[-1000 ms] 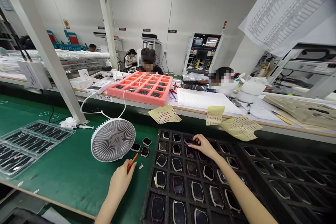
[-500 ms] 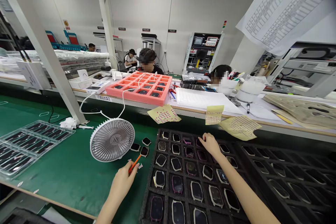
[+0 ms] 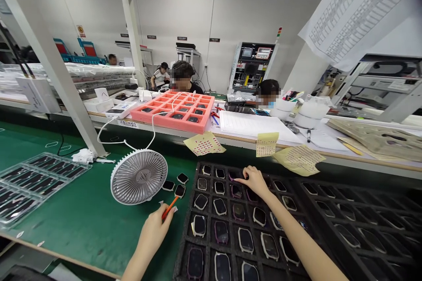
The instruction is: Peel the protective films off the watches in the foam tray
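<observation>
My left hand [image 3: 151, 232] is shut around a slim orange tool [image 3: 169, 207], the tip of which points up and to the right. Small white scraps [image 3: 174, 209] lie close to it on the green mat [image 3: 75, 224]. Several dark watch bodies [image 3: 180, 191] sit loose beside that hand. My right hand [image 3: 253, 182] rests over the top rows of a black compartment tray [image 3: 189, 210], its fingertips on or just above a watch body [image 3: 233, 176]. Each visible cell holds one watch body with a pale or purplish rim.
A white desk fan [image 3: 139, 176] stands on the mat, its cable running to the bench. Clear trays of dark parts [image 3: 33, 189] lie at left. A second black tray [image 3: 359, 224] adjoins at right. Beyond are yellow sticker sheets [image 3: 298, 160], a pink foam tray [image 3: 173, 112] and co-workers.
My right hand has moved left across the tray's top rows. My left hand stays in nearly the same place with the orange tool. The whole view has shifted slightly.
</observation>
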Demonstrator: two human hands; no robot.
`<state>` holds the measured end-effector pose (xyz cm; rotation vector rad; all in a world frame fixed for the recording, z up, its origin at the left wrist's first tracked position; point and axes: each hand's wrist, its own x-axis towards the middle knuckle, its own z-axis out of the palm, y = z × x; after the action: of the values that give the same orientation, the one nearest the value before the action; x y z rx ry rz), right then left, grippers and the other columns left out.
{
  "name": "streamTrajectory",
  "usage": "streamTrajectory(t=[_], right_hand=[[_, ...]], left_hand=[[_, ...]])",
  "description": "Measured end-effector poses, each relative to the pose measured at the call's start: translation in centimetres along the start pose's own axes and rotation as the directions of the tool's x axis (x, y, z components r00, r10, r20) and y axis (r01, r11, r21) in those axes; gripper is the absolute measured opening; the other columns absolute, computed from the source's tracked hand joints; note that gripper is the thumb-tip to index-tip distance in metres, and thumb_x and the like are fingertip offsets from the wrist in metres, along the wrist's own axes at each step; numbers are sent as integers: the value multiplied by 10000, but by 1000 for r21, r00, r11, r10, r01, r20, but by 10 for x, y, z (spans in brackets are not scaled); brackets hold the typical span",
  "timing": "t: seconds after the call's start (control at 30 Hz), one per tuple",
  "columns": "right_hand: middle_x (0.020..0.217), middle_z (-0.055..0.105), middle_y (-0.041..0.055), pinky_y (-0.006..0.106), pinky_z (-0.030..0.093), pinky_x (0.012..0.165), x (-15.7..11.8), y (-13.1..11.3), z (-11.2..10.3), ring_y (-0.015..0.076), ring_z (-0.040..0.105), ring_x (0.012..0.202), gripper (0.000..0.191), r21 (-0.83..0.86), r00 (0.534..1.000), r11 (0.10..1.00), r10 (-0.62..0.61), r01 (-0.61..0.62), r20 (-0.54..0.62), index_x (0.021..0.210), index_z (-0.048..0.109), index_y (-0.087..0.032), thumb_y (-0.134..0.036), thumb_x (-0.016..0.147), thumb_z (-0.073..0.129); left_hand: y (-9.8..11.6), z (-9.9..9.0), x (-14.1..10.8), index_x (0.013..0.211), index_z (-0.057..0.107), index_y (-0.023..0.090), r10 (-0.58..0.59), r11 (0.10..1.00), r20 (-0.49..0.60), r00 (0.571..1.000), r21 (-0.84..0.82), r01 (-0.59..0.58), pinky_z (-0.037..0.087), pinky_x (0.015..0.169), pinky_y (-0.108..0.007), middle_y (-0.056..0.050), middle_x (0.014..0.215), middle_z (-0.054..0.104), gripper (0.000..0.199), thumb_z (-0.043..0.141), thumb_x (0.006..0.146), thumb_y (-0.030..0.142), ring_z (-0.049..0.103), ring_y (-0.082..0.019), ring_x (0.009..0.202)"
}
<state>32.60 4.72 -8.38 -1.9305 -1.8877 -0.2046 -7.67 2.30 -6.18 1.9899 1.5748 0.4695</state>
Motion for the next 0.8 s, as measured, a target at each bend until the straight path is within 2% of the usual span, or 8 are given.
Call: streamTrajectory(t=[0.13, 0.3, 0.4, 0.53, 0.67, 0.8], right_hand=[[709, 560, 39, 296, 334, 631, 3, 8, 2, 214, 539, 729, 486, -26, 996, 996, 83, -83, -13, 631, 506, -219, -679, 788, 498], [717, 568, 119, 348, 357, 624, -2, 23, 1, 274, 559, 768, 521, -28, 971, 971, 236, -237, -38, 592, 564, -197, -599, 876, 396], [754, 574, 127, 384, 381, 664, -5, 24, 1, 296, 559, 808, 486, 55, 963, 963, 266, -264, -37, 579, 561, -201, -598, 839, 457], [781, 589, 96, 415, 401, 732, -9, 20, -3, 294, 560, 836, 470, 268, 959, 929, 279, -257, -49, 627, 565, -220, -672, 745, 520], [708, 620, 47, 376, 430, 723, -15, 13, -11, 239, 585, 729, 484, 550, 950, 796, 311, -252, -16, 672, 576, -227, -708, 633, 613], [651, 611, 21, 337, 438, 646, -15, -8, -19, 200, 576, 645, 512, 777, 904, 565, 428, -278, 12, 686, 555, -220, -713, 587, 652]], left_hand=[[-2, 0, -2, 731, 425, 240, -3, 1000, -6, 1000, 3, 3, 320, 561, -237, 0, 603, 515, 308, 292, 893, 465, 567, -218, 604], [-4, 1, -3, 720, 434, 231, 17, 1000, -20, 1000, -12, -17, 318, 551, -231, 4, 595, 509, 291, 321, 896, 433, 551, -199, 578], [-2, 4, -1, 719, 447, 227, 35, 999, -20, 999, -20, -36, 312, 543, -229, 19, 568, 473, 300, 324, 901, 433, 515, -181, 535], [-2, 7, -1, 710, 435, 229, 42, 999, -23, 999, -28, -43, 307, 546, -236, 23, 570, 457, 314, 314, 901, 448, 480, -173, 526], [-1, 4, -5, 730, 465, 227, 34, 997, -19, 999, -62, -36, 315, 559, -246, 10, 596, 490, 336, 304, 896, 470, 486, -180, 545], [10, 0, -8, 909, 537, 219, 62, 986, -26, 998, -150, -65, 302, 540, -246, 30, 574, 461, 367, 273, 908, 474, 481, -181, 524]])
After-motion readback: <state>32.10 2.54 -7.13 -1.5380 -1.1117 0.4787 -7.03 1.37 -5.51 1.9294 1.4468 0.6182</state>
